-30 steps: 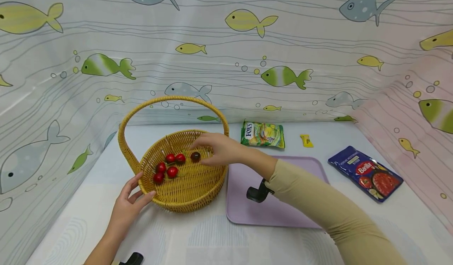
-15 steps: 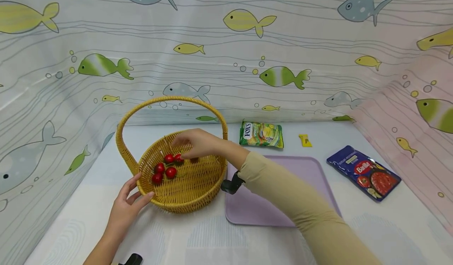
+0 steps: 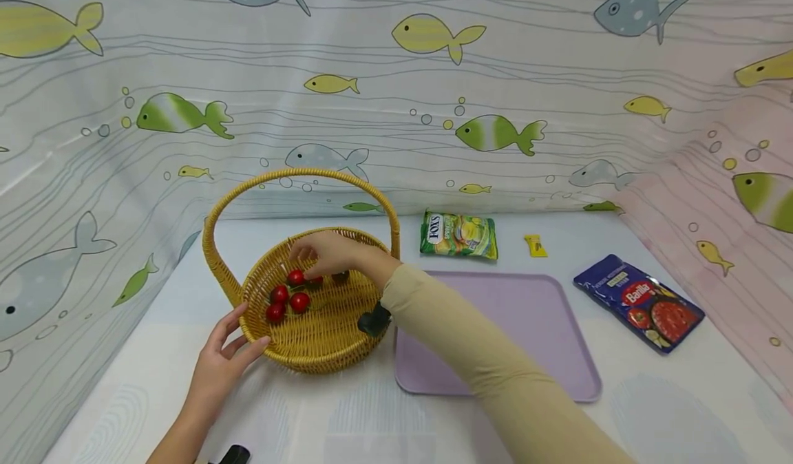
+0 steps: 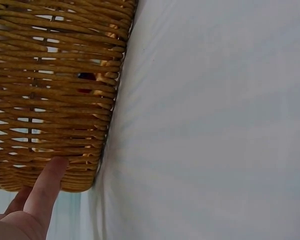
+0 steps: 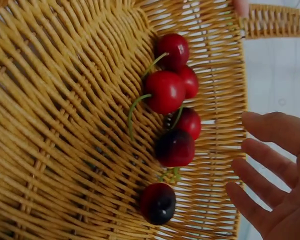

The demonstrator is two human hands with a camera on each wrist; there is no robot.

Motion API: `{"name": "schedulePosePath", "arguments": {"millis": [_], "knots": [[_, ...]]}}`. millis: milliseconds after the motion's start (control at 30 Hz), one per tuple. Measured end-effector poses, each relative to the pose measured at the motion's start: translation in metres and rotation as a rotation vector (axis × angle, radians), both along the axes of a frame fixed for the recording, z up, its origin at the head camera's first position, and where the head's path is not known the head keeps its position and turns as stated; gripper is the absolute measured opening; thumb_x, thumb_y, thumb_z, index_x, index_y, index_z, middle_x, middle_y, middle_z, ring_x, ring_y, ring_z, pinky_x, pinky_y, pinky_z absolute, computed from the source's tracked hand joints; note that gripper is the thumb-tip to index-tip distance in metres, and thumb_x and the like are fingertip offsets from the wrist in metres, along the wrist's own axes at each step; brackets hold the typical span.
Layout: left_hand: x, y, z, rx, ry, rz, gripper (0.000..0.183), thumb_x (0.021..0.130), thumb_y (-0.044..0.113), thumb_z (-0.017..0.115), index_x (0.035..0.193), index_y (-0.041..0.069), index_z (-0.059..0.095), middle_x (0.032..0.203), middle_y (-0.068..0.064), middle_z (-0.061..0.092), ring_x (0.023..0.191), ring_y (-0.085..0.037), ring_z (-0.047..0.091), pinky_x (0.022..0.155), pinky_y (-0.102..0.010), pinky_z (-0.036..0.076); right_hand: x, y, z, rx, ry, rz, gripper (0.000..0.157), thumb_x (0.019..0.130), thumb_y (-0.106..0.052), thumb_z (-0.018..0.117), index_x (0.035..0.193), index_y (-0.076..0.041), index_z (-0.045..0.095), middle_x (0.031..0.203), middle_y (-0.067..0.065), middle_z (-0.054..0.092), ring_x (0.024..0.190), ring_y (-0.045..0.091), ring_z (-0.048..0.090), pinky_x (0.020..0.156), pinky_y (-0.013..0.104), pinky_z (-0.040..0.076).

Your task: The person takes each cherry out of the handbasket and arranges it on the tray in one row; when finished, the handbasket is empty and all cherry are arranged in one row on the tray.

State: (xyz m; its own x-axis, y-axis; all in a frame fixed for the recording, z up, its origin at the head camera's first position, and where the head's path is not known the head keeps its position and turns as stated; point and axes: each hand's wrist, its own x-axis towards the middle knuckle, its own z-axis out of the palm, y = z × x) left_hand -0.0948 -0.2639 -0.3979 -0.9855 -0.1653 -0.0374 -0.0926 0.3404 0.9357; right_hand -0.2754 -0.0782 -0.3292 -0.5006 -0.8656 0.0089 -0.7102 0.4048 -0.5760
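A woven yellow basket (image 3: 322,364) with a tall arched handle (image 3: 303,172) stands left of centre, holding several red cherries (image 3: 300,303). My left hand (image 3: 218,361) holds its front left side at the foot of the handle, a finger (image 4: 49,187) lying along the outer wall in the left wrist view. Reaching over the basket, my right hand (image 3: 331,252) hovers above the back cherries with its fingers apart and nothing between them. The right wrist view shows those fingers near the rim, and a darker cherry (image 5: 158,203) apart from the others.
A lilac tray (image 3: 495,381) lies right of the basket, partly under my right sleeve (image 3: 477,354). Behind it are a green Fox's candy bag (image 3: 458,235) and a small yellow wrapped candy (image 3: 535,246). A blue Barilla pouch (image 3: 641,303) lies farther right.
My right hand has moved left across the basket, from beside the dark cherry to over the back cherries, and lowered slightly at the end. The left hand stays at the basket's side.
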Motion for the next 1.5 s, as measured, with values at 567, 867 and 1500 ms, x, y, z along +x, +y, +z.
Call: {"name": "schedulePosePath", "arguments": {"millis": [567, 867, 1500], "knots": [[0.001, 0.002, 0.002, 0.017, 0.033, 0.002, 0.074, 0.09, 0.02, 0.064, 0.149, 0.013, 0.019, 0.145, -0.021, 0.021, 0.125, -0.041, 0.037, 0.074, -0.01, 0.044, -0.011, -0.006, -0.014, 0.276, -0.075, -0.018, 0.049, 0.085, -0.006, 0.068, 0.131, -0.009, 0.053, 0.129, 0.008, 0.053, 0.119, 0.019, 0.048, 0.087, 0.022, 0.044], [0.003, 0.001, 0.002, 0.021, 0.023, 0.007, 0.074, 0.09, 0.021, 0.064, 0.149, 0.012, 0.019, 0.146, -0.022, 0.019, 0.125, -0.041, 0.036, 0.074, -0.01, 0.044, -0.01, -0.008, -0.013, 0.323, -0.055, 0.028, 0.034, 0.085, -0.006, 0.068, 0.119, -0.011, 0.064, 0.121, 0.0, 0.059, 0.115, 0.017, 0.051, 0.084, 0.022, 0.045], [0.003, -0.001, 0.0, 0.042, 0.051, -0.02, 0.074, 0.089, 0.019, 0.065, 0.148, 0.013, 0.021, 0.145, -0.02, 0.021, 0.124, -0.04, 0.037, 0.076, -0.012, 0.045, -0.002, -0.017, -0.015, 0.554, 0.009, 0.102, 0.037, 0.083, -0.014, 0.072, 0.119, -0.017, 0.063, 0.123, -0.003, 0.054, 0.103, 0.012, 0.053, 0.075, 0.023, 0.046]]}}
